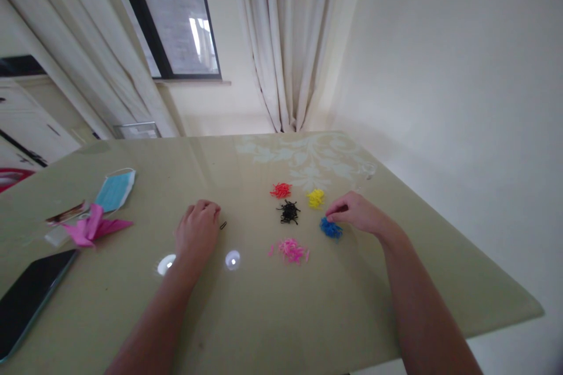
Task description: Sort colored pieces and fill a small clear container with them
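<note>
Five small piles of what look like tiny rubber bands lie on the table: red [281, 190], yellow [315, 198], black [289, 212], pink [292, 251] and blue [331, 229]. My right hand [358, 212] reaches in from the right, thumb and forefinger pinched together at the top edge of the blue pile. My left hand [197, 228] rests on the table well left of the piles with its fingers curled in; whatever it may hold is hidden. A single black rubber band [223, 225] lies just beside its fingertips.
A pink folded-paper bird [95, 226], a blue face mask [116, 189] and a dark phone [35, 296] lie on the left of the glossy table [272, 316]. The table's right edge runs beside a white wall [461, 99]. Curtains [285, 41] hang behind.
</note>
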`<state>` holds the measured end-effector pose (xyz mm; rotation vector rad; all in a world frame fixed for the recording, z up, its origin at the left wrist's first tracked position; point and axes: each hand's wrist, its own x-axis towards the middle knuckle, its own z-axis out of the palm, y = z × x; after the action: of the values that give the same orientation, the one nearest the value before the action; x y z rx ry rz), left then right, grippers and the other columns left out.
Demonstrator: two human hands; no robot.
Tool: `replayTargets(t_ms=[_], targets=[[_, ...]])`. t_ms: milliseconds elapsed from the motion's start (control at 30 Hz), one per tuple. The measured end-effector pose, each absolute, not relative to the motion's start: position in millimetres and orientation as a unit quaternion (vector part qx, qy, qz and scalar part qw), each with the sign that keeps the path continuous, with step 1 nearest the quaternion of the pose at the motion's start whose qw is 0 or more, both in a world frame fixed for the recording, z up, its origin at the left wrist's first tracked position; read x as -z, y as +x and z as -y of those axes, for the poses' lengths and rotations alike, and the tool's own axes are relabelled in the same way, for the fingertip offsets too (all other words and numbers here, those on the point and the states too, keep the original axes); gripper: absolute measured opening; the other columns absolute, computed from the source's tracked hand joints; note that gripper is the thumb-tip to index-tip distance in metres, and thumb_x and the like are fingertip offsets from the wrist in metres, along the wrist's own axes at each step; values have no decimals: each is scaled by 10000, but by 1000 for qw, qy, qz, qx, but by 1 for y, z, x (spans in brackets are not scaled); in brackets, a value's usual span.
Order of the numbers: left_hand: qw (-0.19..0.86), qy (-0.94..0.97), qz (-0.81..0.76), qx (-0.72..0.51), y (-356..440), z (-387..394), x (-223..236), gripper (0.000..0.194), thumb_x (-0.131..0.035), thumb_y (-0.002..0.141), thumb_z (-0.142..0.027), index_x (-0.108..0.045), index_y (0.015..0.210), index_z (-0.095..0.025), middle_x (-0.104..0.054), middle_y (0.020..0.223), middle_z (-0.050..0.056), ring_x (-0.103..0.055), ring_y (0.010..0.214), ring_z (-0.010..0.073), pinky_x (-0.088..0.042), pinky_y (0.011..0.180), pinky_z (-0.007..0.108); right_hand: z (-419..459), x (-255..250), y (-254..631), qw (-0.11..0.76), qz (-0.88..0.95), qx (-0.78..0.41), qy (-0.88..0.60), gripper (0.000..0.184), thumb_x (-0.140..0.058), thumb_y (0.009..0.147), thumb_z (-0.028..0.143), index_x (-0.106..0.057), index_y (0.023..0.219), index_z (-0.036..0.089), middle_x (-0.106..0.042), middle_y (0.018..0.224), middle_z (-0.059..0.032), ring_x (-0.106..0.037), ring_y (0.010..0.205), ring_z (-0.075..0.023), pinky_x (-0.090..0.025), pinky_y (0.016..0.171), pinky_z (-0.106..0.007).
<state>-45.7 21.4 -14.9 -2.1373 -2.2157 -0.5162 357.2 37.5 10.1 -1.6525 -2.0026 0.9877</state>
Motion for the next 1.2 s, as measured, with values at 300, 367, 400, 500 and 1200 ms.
replayTargets(t_ms=[300,367,400,500,1200], targets=[[-415,-575,486,511,6,1,2,282,-785,828,-454,-795,958,-204,-818,960,69,-750,907,212,-602,843,314,-29,-20,316,376,728,-271,-506,214,-780,860,402,-841,844,198,-750,763,-49,-580,631,-156,-428,600,-286],[-464,-542,455,533,18,13,-2,262,-832,802,-435,-800,928,-208,-821,944,63,-749,891,192,-602,825,282,-21,-22,293,395,735,-303,-461,249,-794,869,448,-844,887,205,-706,740,-31,-527,612,-136,-390,571,-270],[-482,-533,443,535,23,18,-3,248,-842,800,-423,-805,921,-210,-822,937,60,-748,883,184,-602,816,270,-16,-23,282,401,736,-324,-438,270,-820,849,468,-846,921,208,-691,740,-24,-512,606,-128,-382,564,-264],[-523,-528,416,525,32,27,-3,212,-845,815,-393,-823,933,-218,-824,946,59,-748,876,172,-598,795,249,-3,-24,257,422,733,-373,-382,345,-863,812,496,-843,1014,217,-681,782,-20,-523,627,-122,-408,588,-260],[-496,-584,384,514,33,27,-5,112,-800,851,-303,-809,902,-203,-784,872,49,-712,795,158,-575,717,241,6,-20,246,449,714,-400,-358,255,-834,851,457,-819,870,203,-639,711,-14,-525,629,-129,-382,573,-269]])
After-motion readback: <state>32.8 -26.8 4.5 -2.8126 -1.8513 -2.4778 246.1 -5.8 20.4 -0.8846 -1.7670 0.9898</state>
